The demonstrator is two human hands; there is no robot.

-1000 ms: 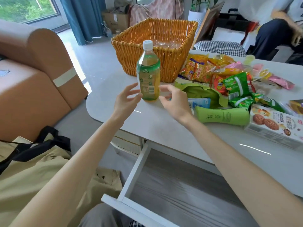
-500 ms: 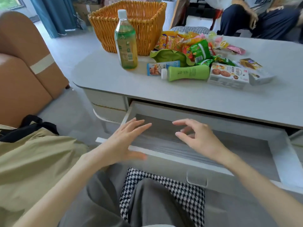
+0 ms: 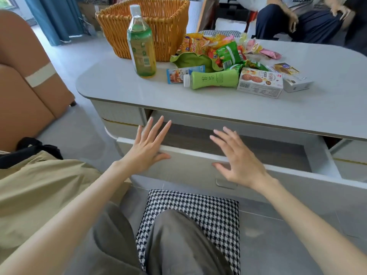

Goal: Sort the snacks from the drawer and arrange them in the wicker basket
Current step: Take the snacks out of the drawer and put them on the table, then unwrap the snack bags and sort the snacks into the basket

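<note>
The drawer (image 3: 198,167) under the table stands pulled out, its grey bottom bare where I can see it. My left hand (image 3: 148,147) and my right hand (image 3: 237,157) lie flat with straight fingers on the drawer's white front edge. On the table top, a tall green tea bottle (image 3: 141,43) stands upright in front of the wicker basket (image 3: 168,26). A green bottle (image 3: 213,79) lies on its side beside a cookie box (image 3: 260,82). Several snack packets (image 3: 218,50) are heaped to the right of the basket.
The grey table (image 3: 238,108) has rounded ends. A brown sofa arm (image 3: 25,76) is at left, with a beige bag (image 3: 29,191) on my lap side. A houndstooth cushion (image 3: 198,211) lies under my knee. Another person (image 3: 301,18) sits behind the table.
Both hands left the tea bottle, dropped to the open drawer and now rest on its front edge. The drawer looks pushed partly in compared with half a second ago.
</note>
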